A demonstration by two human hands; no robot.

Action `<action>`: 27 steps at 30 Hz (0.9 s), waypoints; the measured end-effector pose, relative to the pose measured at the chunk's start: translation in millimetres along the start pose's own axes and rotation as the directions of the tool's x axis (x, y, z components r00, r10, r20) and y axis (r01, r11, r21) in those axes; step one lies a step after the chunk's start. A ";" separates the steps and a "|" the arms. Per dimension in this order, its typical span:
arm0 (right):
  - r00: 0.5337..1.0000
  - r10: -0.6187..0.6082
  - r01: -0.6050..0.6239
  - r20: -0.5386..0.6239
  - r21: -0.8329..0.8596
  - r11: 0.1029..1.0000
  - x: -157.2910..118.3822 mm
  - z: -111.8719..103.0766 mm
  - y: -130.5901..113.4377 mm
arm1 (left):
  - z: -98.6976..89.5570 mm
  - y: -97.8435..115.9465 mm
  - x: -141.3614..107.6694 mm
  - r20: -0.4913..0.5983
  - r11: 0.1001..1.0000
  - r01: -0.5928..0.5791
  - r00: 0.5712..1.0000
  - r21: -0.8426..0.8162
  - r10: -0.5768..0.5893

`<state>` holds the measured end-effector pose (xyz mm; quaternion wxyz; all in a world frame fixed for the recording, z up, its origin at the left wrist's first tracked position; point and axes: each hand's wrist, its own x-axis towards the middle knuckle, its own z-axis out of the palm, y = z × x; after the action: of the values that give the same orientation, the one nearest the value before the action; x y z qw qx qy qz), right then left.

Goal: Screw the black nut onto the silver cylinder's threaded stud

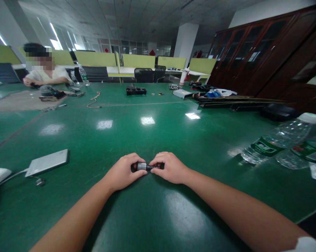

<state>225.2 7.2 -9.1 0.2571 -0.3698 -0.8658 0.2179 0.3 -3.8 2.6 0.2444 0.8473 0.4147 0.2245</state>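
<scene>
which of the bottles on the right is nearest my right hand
The left bottle, its white cap in view; the right bottle, farther from your right hand, is cut off by the picture's edge.

The tabletop point(121, 122) is smooth, glossy green, mirroring light in bright patches. Toward its near edge, the small cylinder point(144, 166) has a silvery metallic band point(141, 166) and darker, seemingly ribbed parts, too small to judge well. By the left edge, a slab point(48, 162) shows a smooth silver face. Near the right edge, one bottle point(281, 138) is clear, shiny plastic with a matt white cap point(311, 118). The tray point(136, 91) toward the far edge looks like hard black plastic
</scene>
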 end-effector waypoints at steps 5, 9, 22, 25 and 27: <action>1.000 0.006 -0.006 0.000 0.004 1.000 -0.7 -1.4 -0.5 | -0.1 0.0 0.3 0.001 1.000 0.004 1.000 -0.005 -0.004; 1.000 0.005 -0.006 0.005 0.006 1.000 -0.8 -1.6 -0.2 | 0.0 -0.8 -0.7 0.000 1.000 0.000 1.000 -0.005 0.000; 1.000 0.000 0.001 0.017 -0.026 1.000 -2.3 -4.2 0.7 | -0.4 0.1 -0.5 -0.007 1.000 -0.007 1.000 0.016 0.007; 1.000 -0.001 0.001 0.021 -0.029 1.000 -2.2 -4.6 0.4 | 0.0 -0.6 -0.4 0.001 1.000 -0.006 1.000 0.020 0.006; 1.000 0.001 0.000 0.023 -0.029 1.000 -2.0 -5.1 0.0 | 0.1 -0.8 -0.3 0.002 1.000 -0.004 1.000 0.017 0.004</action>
<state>229.4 6.6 -5.7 0.2417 -0.3713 -0.8717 0.2095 -0.2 -3.7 2.0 0.2370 0.8504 0.4147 0.2208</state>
